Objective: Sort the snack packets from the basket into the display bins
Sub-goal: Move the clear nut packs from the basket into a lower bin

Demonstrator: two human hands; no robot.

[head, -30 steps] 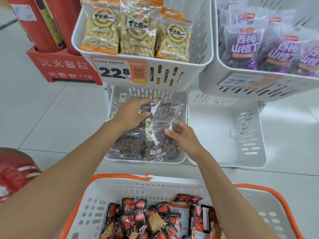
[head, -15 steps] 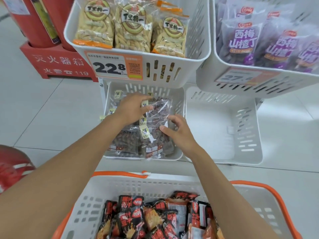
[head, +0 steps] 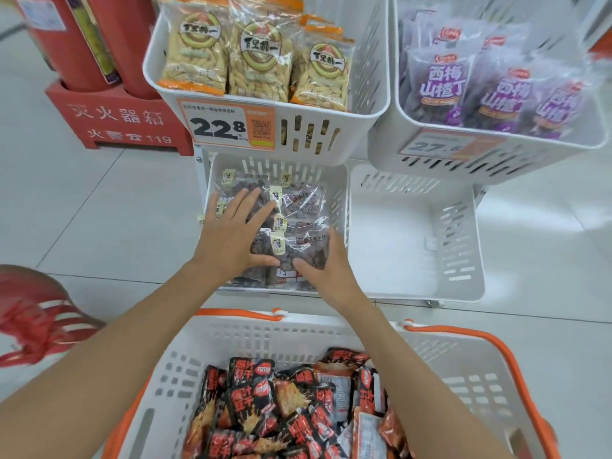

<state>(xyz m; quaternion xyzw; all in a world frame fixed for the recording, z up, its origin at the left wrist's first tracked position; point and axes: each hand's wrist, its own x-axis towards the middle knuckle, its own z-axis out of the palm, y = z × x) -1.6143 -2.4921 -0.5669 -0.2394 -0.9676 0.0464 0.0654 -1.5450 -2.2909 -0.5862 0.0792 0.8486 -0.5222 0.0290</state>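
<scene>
White plastic display bins stand in two tiers on a tiled floor. Lower left bin [head: 341,200]: clear packets of dark snacks [head: 298,207], with both hands laid on them. Left hand [head: 231,233]: open, fingers spread flat over the packets. Right hand [head: 323,270]: open, palm down on the packets at the bin's near right corner. Lower right bin [head: 463,233]: beside the first. Upper bins: yellow snack bags [head: 255,61] at left, purple bags [head: 443,81] at right. Foreground: orange-rimmed basket [head: 480,369] holding black-and-red snack packets [head: 284,405].
</scene>
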